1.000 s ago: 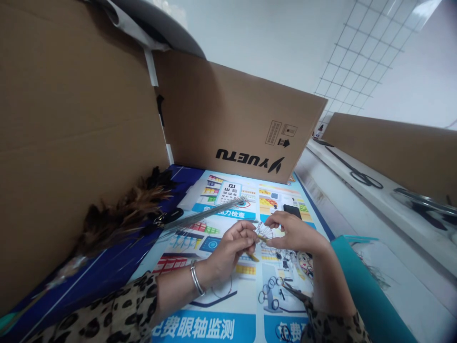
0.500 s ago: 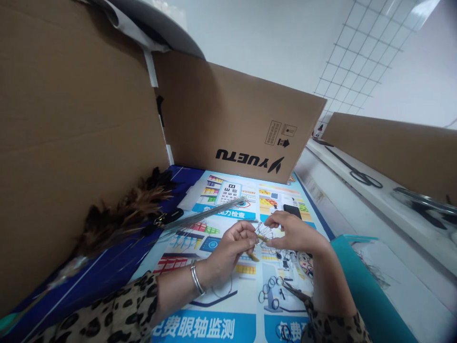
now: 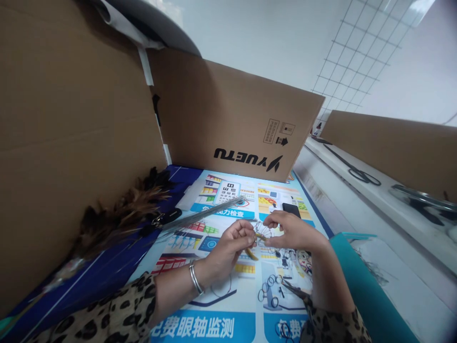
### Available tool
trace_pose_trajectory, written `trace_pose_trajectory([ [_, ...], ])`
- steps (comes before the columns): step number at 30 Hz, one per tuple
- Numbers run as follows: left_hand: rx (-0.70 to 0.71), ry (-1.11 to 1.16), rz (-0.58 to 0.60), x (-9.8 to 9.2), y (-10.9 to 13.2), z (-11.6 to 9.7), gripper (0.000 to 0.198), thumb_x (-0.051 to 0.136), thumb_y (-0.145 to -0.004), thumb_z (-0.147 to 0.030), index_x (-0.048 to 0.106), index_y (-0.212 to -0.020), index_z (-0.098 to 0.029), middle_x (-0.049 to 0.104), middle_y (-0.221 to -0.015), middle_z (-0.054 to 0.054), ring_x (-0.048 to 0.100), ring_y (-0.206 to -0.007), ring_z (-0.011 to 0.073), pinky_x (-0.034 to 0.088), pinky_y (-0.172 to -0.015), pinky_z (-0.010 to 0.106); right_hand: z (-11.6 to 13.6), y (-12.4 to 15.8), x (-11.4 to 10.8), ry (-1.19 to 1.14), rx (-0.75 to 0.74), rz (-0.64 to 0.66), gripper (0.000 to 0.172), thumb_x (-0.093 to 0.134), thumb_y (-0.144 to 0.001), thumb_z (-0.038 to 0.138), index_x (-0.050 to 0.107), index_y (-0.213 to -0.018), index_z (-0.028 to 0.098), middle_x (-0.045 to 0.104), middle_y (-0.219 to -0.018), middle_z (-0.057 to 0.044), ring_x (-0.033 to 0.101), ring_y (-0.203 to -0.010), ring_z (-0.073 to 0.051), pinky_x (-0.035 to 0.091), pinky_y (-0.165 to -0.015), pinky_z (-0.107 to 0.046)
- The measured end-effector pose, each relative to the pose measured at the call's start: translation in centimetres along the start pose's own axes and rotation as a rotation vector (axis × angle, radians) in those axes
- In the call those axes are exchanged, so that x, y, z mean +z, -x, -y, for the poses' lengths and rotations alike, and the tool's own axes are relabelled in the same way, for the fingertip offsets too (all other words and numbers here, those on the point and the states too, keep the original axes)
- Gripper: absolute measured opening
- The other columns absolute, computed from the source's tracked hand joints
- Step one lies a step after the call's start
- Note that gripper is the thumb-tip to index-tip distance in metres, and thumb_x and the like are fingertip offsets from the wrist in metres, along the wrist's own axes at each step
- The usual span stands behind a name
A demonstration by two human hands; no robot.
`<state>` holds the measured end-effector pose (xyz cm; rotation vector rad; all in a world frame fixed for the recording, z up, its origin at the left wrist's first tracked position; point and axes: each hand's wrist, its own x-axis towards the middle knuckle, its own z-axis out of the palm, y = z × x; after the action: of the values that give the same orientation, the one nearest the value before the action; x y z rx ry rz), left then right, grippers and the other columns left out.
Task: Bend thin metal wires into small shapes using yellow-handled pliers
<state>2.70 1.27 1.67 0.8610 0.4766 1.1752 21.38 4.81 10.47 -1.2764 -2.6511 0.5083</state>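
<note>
My left hand (image 3: pixel 233 247) is closed in a pinch on a thin, curved yellow-brown strip (image 3: pixel 252 254); one end hangs below the fingers and another part points toward my right hand. My right hand (image 3: pixel 294 232) is curved beside it, thumb and fingers apart. Its thumb tip lies close to the strip, and I cannot tell whether they touch. Fine wire loops (image 3: pixel 264 228) show between the hands, partly hidden. Beyond my left hand lies a bundle of thin straight wires (image 3: pixel 210 212). Several dark rings (image 3: pixel 270 288) and a pointed tool (image 3: pixel 293 287) lie near my right forearm.
Cardboard panels (image 3: pixel 228 114) stand behind and to the left. Brown feathers (image 3: pixel 121 209) and a black key fob (image 3: pixel 170 216) lie at left. A black phone-like block (image 3: pixel 291 209) is beyond my right hand. At right are a teal box (image 3: pixel 371 281) and scissors (image 3: pixel 360 175) on a ledge.
Slightly more of the yellow-brown strip shows below my left fingers. Both hands keep nearly the same pose, and the whole view has shifted a little.
</note>
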Motion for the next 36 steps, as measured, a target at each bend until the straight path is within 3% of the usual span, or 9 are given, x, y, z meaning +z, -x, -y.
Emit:
trace_pose_trajectory([
  [7,-0.010,0.013,-0.009,0.3,0.1,-0.3,0.015,0.062,-0.072,-0.016,0.052,-0.084,-0.017,0.054,-0.074,0.000,0.053,-0.072,0.0112,0.039,-0.068,0.024,0.3,0.1,-0.1,0.002,0.008,-0.010,0.043,0.067,-0.065,0.043,0.057,-0.099,0.020,0.057,-0.093,-0.004,0.052,-0.087,-0.018,0.042,-0.074,-0.030],
  [19,-0.025,0.015,0.019,0.1,0.2,-0.1,0.019,0.062,-0.073,-0.016,0.051,-0.088,-0.018,0.052,-0.073,-0.001,0.051,-0.066,0.0098,0.040,-0.065,0.023,1.2,0.0,0.1,0.059,0.018,-0.061,0.046,0.062,-0.067,0.054,0.057,-0.096,0.019,0.058,-0.091,-0.005,0.052,-0.085,-0.019,0.041,-0.072,-0.030],
  [36,-0.059,0.028,-0.048,-0.3,-0.1,0.4,0.012,0.059,-0.078,-0.022,0.050,-0.082,-0.016,0.055,-0.077,0.001,0.054,-0.069,0.0100,0.042,-0.065,0.023,1.9,-0.8,1.0,0.119,0.089,-0.033,0.042,0.062,-0.068,0.047,0.056,-0.097,0.019,0.058,-0.089,-0.005,0.053,-0.079,-0.017,0.038,-0.062,-0.025],
])
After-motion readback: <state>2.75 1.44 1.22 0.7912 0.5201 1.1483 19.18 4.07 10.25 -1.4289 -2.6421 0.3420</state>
